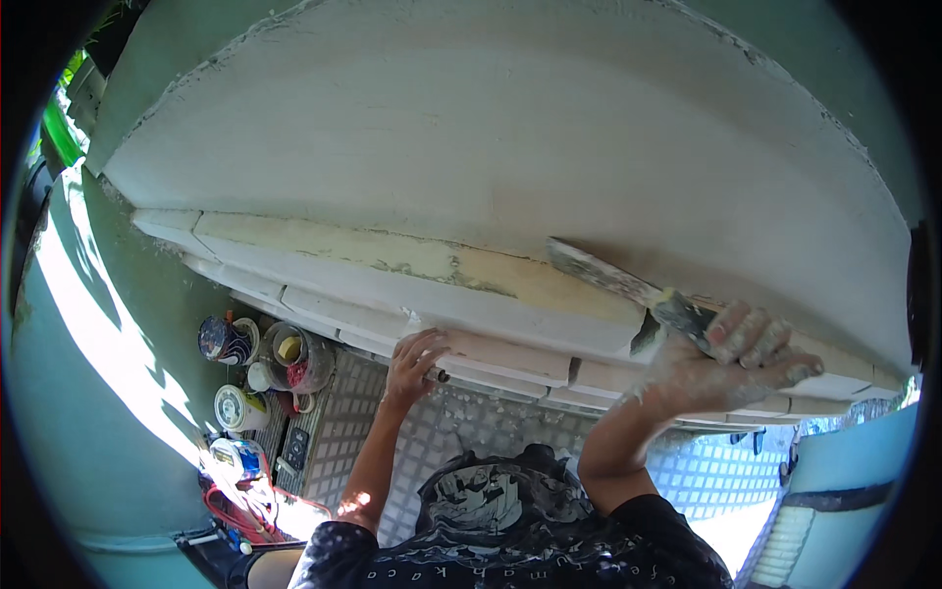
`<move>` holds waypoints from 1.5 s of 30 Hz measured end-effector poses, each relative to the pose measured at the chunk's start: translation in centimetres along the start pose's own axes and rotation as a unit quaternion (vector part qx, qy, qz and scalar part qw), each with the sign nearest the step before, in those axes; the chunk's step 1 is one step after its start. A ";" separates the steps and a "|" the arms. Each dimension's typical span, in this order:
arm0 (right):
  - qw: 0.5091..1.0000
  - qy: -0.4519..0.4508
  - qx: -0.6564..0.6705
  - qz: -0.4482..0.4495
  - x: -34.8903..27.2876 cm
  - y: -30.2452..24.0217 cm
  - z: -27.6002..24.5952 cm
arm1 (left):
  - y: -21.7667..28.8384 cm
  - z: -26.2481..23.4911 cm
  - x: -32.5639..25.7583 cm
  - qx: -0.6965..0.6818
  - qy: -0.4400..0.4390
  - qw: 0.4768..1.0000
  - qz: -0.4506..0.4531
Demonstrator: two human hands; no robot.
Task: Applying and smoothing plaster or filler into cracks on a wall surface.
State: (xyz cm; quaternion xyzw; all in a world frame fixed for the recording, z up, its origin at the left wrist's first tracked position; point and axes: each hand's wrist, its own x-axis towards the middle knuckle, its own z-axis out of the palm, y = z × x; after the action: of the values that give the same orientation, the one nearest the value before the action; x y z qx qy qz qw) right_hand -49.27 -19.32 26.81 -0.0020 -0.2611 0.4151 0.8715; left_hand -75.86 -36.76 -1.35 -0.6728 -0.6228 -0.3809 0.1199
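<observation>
My right hand (pixel 736 353), caked with whitish plaster, grips the handle of a wide putty knife (pixel 603 273). Its smeared blade lies along the pale wall panel (pixel 471 128), just above the stepped ledge. My left hand (pixel 412 365) is lower and to the left, in front of the ledge's lower steps. Its fingers curl round a short handle with a round dark end (pixel 443 375); the rest of that tool is mostly hidden. A dab of white paste (pixel 412 317) shows just above these fingers. Cream-yellow patches (pixel 422 257) and rough grey spots mark the ledge's upper strip.
The stepped ledge (pixel 520 358) spans the view, with gaps between its blocks. At lower left stand several paint tins and tubs (pixel 240 407), and a clear bucket (pixel 299 358) with a yellow sponge-like piece. Red cords (pixel 235 515) lie near them. White specks dot the tiled floor (pixel 422 442).
</observation>
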 end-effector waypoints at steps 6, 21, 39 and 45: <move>1.000 0.029 -0.013 -0.005 0.0 -0.2 0.7 | -2.1 -0.8 -0.8 0.083 -0.013 0.996 -0.019; 0.994 0.047 -0.077 -0.067 -1.5 0.4 2.6 | -3.5 3.5 -3.9 0.118 0.077 0.988 -0.063; 0.984 -0.159 -0.004 -0.079 -10.3 5.6 4.1 | -10.3 -6.9 -0.1 -0.161 0.589 0.654 -0.446; 0.980 -0.172 -0.011 -0.104 -8.7 4.3 3.5 | -13.4 -6.8 2.5 -0.046 0.496 0.751 -0.433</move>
State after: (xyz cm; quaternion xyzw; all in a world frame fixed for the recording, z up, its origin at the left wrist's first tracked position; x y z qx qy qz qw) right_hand -58.46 -23.57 24.93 0.0870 -0.4104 0.3135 0.8519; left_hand -90.94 -36.58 0.70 -0.0520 -0.6823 -0.7004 0.2031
